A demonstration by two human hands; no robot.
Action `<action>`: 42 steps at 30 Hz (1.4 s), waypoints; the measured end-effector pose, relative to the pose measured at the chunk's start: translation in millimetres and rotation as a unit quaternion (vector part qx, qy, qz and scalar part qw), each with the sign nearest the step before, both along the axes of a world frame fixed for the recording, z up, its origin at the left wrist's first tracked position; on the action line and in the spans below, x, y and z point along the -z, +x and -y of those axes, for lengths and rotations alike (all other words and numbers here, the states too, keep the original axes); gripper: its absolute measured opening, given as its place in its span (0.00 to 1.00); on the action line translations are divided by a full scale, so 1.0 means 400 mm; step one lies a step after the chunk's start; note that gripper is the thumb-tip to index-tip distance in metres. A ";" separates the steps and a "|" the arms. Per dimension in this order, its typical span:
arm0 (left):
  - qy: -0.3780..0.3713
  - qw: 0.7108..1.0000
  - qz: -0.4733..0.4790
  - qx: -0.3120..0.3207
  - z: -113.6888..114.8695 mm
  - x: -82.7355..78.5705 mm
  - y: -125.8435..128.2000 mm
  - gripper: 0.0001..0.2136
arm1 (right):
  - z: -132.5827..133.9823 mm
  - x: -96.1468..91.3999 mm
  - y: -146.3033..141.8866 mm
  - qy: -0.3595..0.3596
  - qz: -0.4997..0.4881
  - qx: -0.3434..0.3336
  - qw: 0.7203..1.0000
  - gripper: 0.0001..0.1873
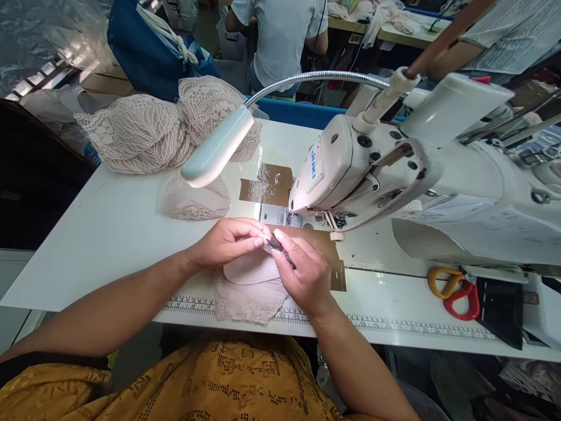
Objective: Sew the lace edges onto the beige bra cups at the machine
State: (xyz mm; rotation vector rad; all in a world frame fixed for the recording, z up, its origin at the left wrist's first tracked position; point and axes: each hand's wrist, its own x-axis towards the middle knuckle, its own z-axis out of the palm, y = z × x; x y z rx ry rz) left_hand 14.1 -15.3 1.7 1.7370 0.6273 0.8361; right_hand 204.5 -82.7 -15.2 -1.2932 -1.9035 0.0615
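In front of the sewing machine's needle area, both my hands meet over a pale pink bra cup [252, 268] with a lace edge [252, 301] that reaches the table's front. My left hand [228, 240] pinches the cup's upper edge between thumb and fingers. Closed round a small dark pair of thread snips [275, 242], my right hand [304, 266] holds the tip close to the left fingertips. Most of the snips is hidden in the palm. Another lace cup [197, 197] lies on the table to the left of the needle area.
The white sewing machine [333, 164] stands to the right, with a lamp [219, 146] bending over the table. Stacked lace cups [135, 131] are at back left. Scissors [460, 292] with orange and red handles lie at right. A person [283, 41] sits beyond the table.
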 end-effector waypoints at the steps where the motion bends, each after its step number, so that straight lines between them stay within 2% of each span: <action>1: -0.001 1.000 0.000 0.000 0.000 0.001 0.000 0.07 | 0.000 0.000 0.000 0.008 0.007 0.001 1.000 0.16; 7: -0.016 1.000 -0.002 0.003 0.000 0.009 -0.002 0.07 | -0.003 0.003 0.001 0.060 0.070 0.010 0.996 0.20; 13: 0.000 1.000 -0.009 -0.006 0.002 0.005 0.000 0.07 | -0.004 0.000 0.004 0.077 0.103 0.009 0.992 0.23; 27: 0.023 1.000 -0.014 -0.015 0.004 0.003 -0.002 0.06 | -0.003 -0.001 0.007 0.085 0.111 0.005 0.990 0.22; 42: 0.016 1.000 -0.002 -0.016 0.005 0.003 -0.002 0.06 | -0.002 -0.001 0.005 0.096 0.088 0.008 0.991 0.20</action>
